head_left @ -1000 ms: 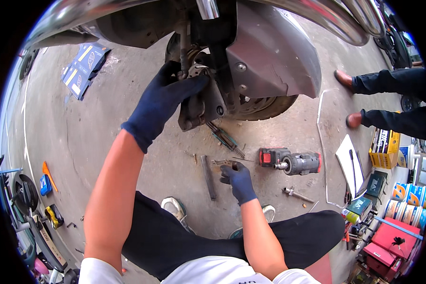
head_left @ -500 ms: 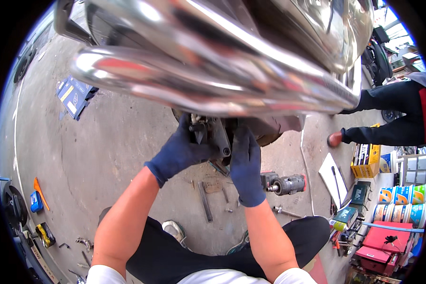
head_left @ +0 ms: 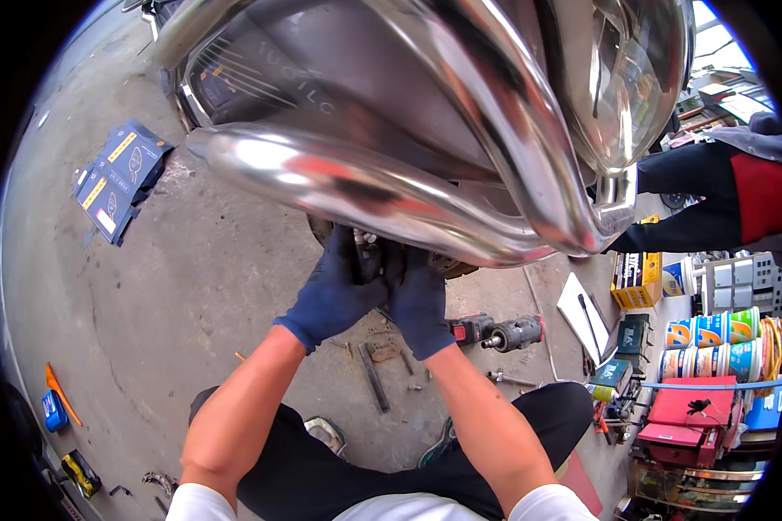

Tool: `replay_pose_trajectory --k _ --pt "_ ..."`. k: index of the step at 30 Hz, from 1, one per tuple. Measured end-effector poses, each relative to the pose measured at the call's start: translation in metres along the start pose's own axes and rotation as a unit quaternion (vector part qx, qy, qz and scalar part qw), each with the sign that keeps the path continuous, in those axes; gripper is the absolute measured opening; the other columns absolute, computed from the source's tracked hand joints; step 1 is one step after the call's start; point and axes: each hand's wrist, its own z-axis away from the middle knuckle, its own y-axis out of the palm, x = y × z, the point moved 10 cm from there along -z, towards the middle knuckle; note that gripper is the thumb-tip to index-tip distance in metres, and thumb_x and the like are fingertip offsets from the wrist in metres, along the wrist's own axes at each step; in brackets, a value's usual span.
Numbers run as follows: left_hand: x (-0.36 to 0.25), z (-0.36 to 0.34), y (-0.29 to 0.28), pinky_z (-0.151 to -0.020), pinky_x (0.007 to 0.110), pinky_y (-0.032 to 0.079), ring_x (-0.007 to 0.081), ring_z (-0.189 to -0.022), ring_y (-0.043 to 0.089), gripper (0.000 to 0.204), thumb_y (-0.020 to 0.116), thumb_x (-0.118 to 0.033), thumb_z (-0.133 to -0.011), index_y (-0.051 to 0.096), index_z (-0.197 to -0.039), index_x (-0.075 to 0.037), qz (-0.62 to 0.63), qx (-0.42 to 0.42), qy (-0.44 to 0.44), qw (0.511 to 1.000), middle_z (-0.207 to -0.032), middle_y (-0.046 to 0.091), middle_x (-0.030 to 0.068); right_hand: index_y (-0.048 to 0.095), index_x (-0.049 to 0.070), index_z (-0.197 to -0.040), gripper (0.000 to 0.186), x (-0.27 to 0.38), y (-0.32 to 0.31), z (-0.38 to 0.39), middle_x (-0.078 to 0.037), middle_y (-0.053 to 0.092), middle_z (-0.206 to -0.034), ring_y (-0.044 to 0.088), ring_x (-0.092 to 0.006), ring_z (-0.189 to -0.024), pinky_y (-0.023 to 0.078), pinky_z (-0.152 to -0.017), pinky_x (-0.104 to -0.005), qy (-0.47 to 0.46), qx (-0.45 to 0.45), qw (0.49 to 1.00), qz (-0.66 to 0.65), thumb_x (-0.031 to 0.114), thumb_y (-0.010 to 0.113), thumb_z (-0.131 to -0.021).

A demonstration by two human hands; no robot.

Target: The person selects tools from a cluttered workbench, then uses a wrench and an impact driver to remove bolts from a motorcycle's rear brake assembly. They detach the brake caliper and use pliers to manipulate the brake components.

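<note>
My left hand [head_left: 334, 291], in a dark blue glove, reaches up under the shiny chrome tube guard [head_left: 356, 187] of a vehicle. Its fingers curl round a dark metal part [head_left: 369, 259] below the guard. Close beside it, my right hand [head_left: 419, 300], gloved alike, is closed, with its fingertips against the same area. What lies inside its fingers is hidden by the glove and the guard. Behind the hands, part of a wheel [head_left: 450, 267] shows below the guard.
A cordless impact wrench [head_left: 513, 333] lies right of my hands. Near my feet are a metal bar [head_left: 374, 378] and small loose parts. Flattened blue packaging [head_left: 122, 181] lies far left. At right are a red toolbox [head_left: 682, 408], paint tubs [head_left: 712, 330] and a standing person [head_left: 712, 195].
My right hand has moved left, up against my left hand, covering the metal bracket seen between them before. The view has shifted, so more of the chrome guard shows.
</note>
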Motion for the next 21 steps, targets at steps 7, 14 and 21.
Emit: replay_pose_trajectory --k 7,14,21 --pt "-0.027 0.018 0.023 -0.067 0.029 0.051 0.0149 -0.077 0.058 0.073 0.068 0.0 -0.077 0.037 -0.143 0.0 0.118 0.063 -0.089 0.987 -0.101 0.061 0.0113 0.064 0.005 -0.109 0.028 -0.047 0.037 0.027 -0.02 0.065 -0.107 0.064 -0.0373 -0.097 0.052 -0.08 -0.0479 -0.03 0.009 0.999 -0.035 0.02 0.063 -0.085" --pt "-0.015 0.017 0.036 -0.073 0.031 0.057 0.0184 -0.087 0.066 0.049 0.069 -0.02 -0.083 0.055 -0.125 0.001 0.29 0.133 -0.18 0.931 -0.105 0.066 0.0116 0.068 0.01 -0.11 0.034 -0.058 0.084 0.144 -0.019 0.068 -0.116 0.065 -0.0377 -0.107 0.051 -0.093 -0.047 0.129 0.411 0.901 0.058 0.034 0.047 -0.097" --pt "0.013 -0.006 0.061 -0.057 0.022 0.04 0.008 -0.068 0.053 0.024 0.06 -0.02 -0.098 0.058 -0.112 -0.001 0.233 0.032 -0.142 0.961 -0.089 0.058 0.0024 0.069 0.003 -0.113 0.034 -0.325 -0.016 0.263 -0.022 0.068 -0.115 0.066 -0.0392 -0.106 0.052 -0.092 -0.0482 0.373 0.349 0.836 0.199 0.025 0.053 -0.093"
